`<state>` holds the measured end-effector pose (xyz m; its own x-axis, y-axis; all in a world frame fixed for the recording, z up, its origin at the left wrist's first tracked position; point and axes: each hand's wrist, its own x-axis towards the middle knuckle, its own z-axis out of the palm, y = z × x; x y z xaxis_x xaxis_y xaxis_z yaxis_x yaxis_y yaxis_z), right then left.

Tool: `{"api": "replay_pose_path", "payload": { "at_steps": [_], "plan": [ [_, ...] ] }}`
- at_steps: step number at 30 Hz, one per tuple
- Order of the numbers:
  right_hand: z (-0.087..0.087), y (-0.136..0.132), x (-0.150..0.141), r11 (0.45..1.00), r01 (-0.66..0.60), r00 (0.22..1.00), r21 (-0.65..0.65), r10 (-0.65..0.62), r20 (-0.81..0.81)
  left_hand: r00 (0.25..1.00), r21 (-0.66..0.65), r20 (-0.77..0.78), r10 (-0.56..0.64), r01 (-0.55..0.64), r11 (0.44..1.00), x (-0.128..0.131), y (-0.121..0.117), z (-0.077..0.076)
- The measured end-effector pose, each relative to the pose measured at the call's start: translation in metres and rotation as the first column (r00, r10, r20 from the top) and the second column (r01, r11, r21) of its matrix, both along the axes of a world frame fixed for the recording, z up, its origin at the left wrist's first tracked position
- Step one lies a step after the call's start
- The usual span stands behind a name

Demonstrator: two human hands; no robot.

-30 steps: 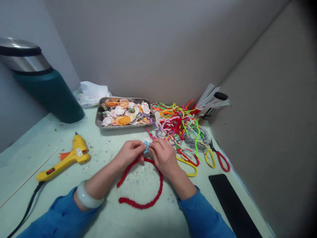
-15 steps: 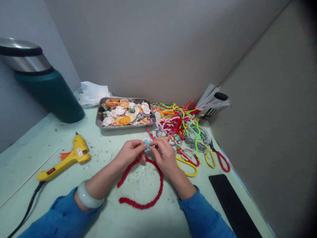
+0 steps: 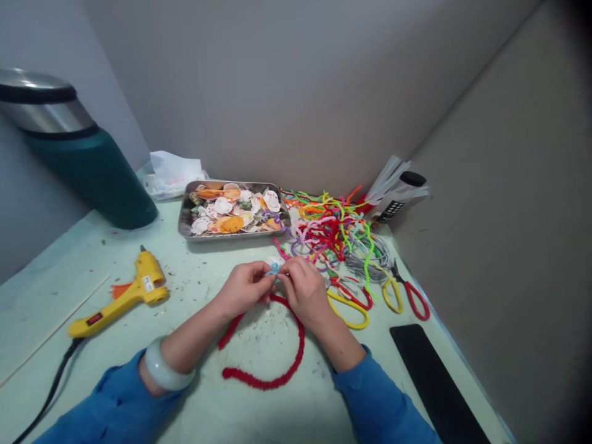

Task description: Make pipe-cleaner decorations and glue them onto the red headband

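Observation:
My left hand (image 3: pixel 243 288) and my right hand (image 3: pixel 306 290) meet above the table, both pinching a small light-blue twisted pipe cleaner piece (image 3: pixel 274 269) between their fingertips. Under and between the hands lies a red headband (image 3: pixel 272 377) wrapped in red fuzzy pipe cleaner, curved open toward the left. A white bangle (image 3: pixel 161 372) sits on my left wrist, and both forearms wear blue sleeves.
A metal tray of shells (image 3: pixel 185 227) stands behind the hands. Right of it is a heap of coloured pipe cleaners (image 3: pixel 330 225), grey wire (image 3: pixel 359 262), two scissors (image 3: pixel 407 296). A yellow glue gun (image 3: pixel 126 295) lies at the left, a teal flask (image 3: pixel 87 169) behind, a black phone (image 3: pixel 435 388) at the right.
Both hands shifted very slightly while working the blue piece between the fingertips; it now looks smaller and more hidden by the fingers. Nothing else moved.

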<state>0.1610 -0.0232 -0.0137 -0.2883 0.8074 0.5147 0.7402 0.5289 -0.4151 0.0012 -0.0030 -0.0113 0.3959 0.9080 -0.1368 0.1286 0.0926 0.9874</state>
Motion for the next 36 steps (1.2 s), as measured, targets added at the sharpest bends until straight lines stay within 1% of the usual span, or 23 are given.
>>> {"api": "replay_pose_path", "payload": {
  "at_steps": [2,4,7,8,10,12,13,15,17,24,30,34,36],
  "plan": [
    [0.002,-0.001,-0.001,0.999,-0.002,0.994,-0.041,-0.003,-0.108,1.0,0.041,-0.021,-0.015,0.016,0.999,-0.001,-0.001,0.0],
    [0.003,-0.002,-0.003,0.995,-0.007,0.971,-0.096,-0.016,-0.239,0.999,0.054,-0.017,-0.028,0.029,0.998,-0.001,-0.001,0.002],
    [0.002,-0.001,-0.005,0.978,-0.02,0.908,-0.207,-0.069,-0.414,1.0,0.019,0.014,-0.016,0.016,1.0,0.0,-0.001,0.005],
    [0.001,0.0,-0.005,0.967,-0.036,0.874,-0.251,-0.091,-0.477,0.999,-0.012,0.041,-0.007,0.008,1.0,0.001,-0.001,0.006],
    [-0.002,0.002,-0.007,0.936,-0.105,0.78,-0.336,-0.132,-0.611,0.994,-0.098,0.111,0.016,-0.005,0.995,0.002,-0.001,0.009],
    [-0.004,0.004,-0.007,0.889,-0.208,0.673,-0.408,-0.173,-0.719,0.985,-0.175,0.165,0.041,-0.011,0.984,0.002,0.0,0.01],
    [-0.004,0.005,-0.008,0.863,-0.254,0.633,-0.436,-0.192,-0.75,0.982,-0.2,0.18,0.051,-0.014,0.98,0.002,0.0,0.011],
    [-0.003,0.006,-0.008,0.821,-0.311,0.6,-0.479,-0.222,-0.769,0.979,-0.22,0.193,0.062,-0.018,0.975,0.002,0.0,0.011],
    [-0.001,0.006,-0.007,0.799,-0.327,0.599,-0.504,-0.237,-0.765,0.979,-0.215,0.194,0.058,-0.015,0.977,0.001,0.0,0.011],
    [0.002,0.005,-0.004,0.773,-0.345,0.578,-0.533,-0.273,-0.769,0.986,-0.179,0.168,0.016,0.015,0.984,0.001,0.0,0.01],
    [0.009,0.004,-0.001,0.735,-0.366,0.605,-0.571,-0.279,-0.746,0.992,-0.115,0.122,-0.032,0.046,0.992,-0.001,-0.001,0.009],
    [0.008,0.004,-0.002,0.745,-0.346,0.616,-0.57,-0.278,-0.737,0.995,-0.078,0.091,-0.044,0.051,0.996,0.0,-0.002,0.01],
    [0.004,0.005,-0.003,0.77,-0.305,0.644,-0.56,-0.267,-0.717,0.998,-0.043,0.05,-0.04,0.043,0.998,0.001,-0.002,0.009]
  ]
}}
